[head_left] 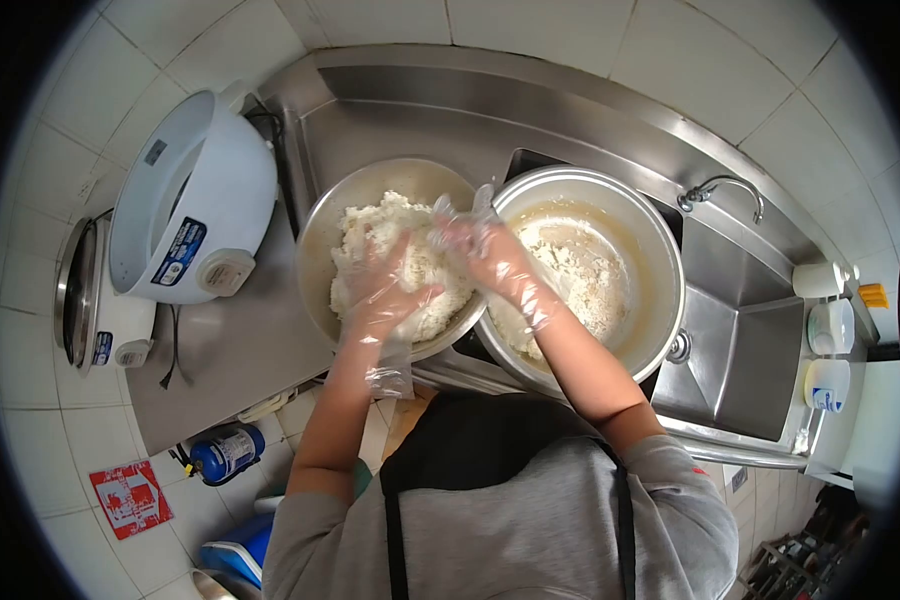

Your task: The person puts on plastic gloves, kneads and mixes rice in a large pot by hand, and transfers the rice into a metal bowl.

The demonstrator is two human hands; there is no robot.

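Both hands wear clear plastic gloves. My left hand (pixel 385 290) lies on the white rice (pixel 395 215) in the left metal bowl (pixel 315 270), its fingers spread. Over the right edge of that bowl is my right hand (pixel 485 250), with its fingers bent toward the rice; what they hold, if anything, is hidden by the glove and blur. My right forearm crosses the large round pot (pixel 660 290), which has more rice on its bottom and left side.
A light-blue rice cooker (pixel 240 190) stands on the steel counter (pixel 210 360) at left, beside a lidded cooker (pixel 120 325). At right are a sink (pixel 740 350), a tap (pixel 730 185) and several containers. A blue fire extinguisher (pixel 225 455) is below the counter.
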